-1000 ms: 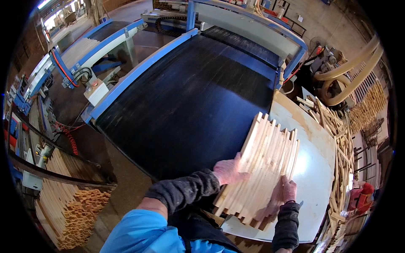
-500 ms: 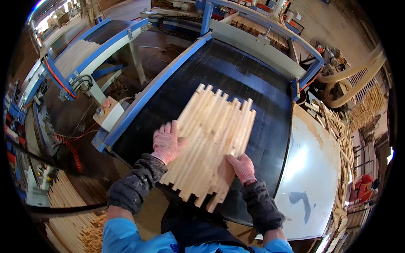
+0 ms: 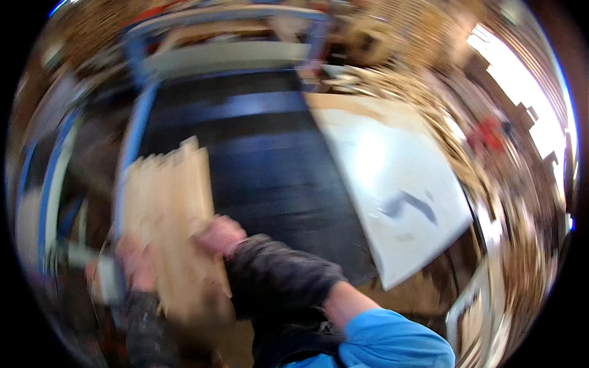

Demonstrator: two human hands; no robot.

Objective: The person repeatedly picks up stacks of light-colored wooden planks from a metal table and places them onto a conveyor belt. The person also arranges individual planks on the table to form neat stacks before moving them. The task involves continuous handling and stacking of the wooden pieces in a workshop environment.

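Note:
A row of pale wooden strips (image 3: 169,208), pressed side by side with uneven ends, lies at the left of the black conveyor belt (image 3: 270,178). My left hand (image 3: 136,264), in a pinkish work glove, presses against the row's left side and is smeared by motion. Along the opposite edge, my right hand (image 3: 222,236) grips the strips with its thumb on top and the fingers at the side. Dark sleeve covers wrap both forearms. The near end of the row is blurred, so I cannot tell whether it rests on the belt.
Right of the belt stands a pale, glossy sheet-topped table (image 3: 399,178) with a dark mark. Loose wood strips (image 3: 392,89) are heaped behind it. A blue frame (image 3: 227,12) spans the belt's far end, and a blue rail (image 3: 136,132) runs along its left side.
My view has swung to the right, so belt and table sit differently in the picture. The strips and both hands now lie nearer the belt's left rail. Both hands stay at the row's sides.

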